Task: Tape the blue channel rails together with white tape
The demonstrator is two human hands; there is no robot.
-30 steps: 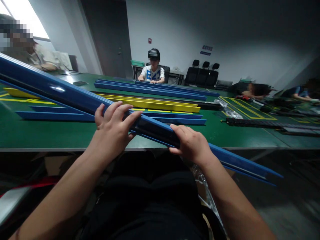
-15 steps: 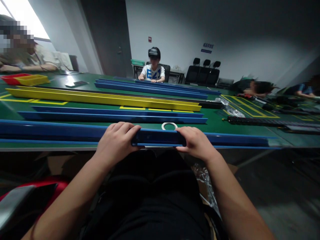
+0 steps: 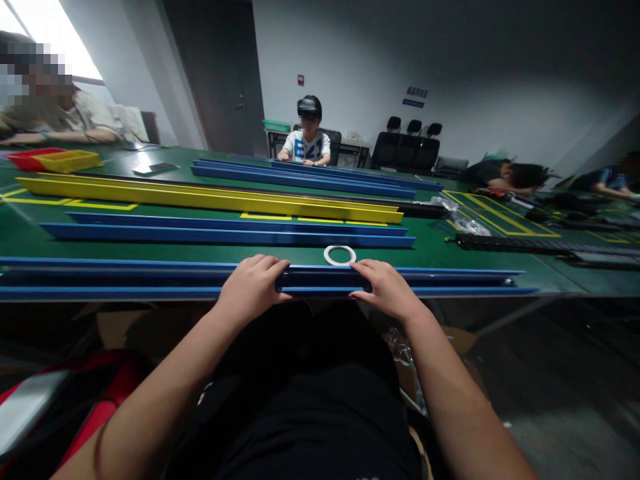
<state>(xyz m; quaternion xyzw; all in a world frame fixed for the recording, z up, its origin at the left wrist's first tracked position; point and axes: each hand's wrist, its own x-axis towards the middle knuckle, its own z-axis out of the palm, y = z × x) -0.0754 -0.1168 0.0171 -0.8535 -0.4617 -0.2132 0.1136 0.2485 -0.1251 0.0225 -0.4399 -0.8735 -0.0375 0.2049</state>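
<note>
A long blue channel rail (image 3: 125, 279) lies flat along the near edge of the green table (image 3: 150, 248), its open side turned up. My left hand (image 3: 253, 287) grips it near the middle, fingers curled over its far wall. My right hand (image 3: 385, 288) holds the same rail a little to the right, fingers wrapped over the top. Just beyond the rail, between my hands, a small white ring (image 3: 339, 255) rests on the table.
Further back lie a pair of blue rails (image 3: 225, 230), a long yellow rail (image 3: 210, 197), more blue rails (image 3: 310, 177) and black rails (image 3: 540, 248) at right. Red and yellow bins (image 3: 55, 160) stand far left. Several people sit around the table.
The blue rail, tilted and raised across my view a second ago, now lies level on the table's near edge and has rolled so its open channel faces up. Both hands stayed on it.
</note>
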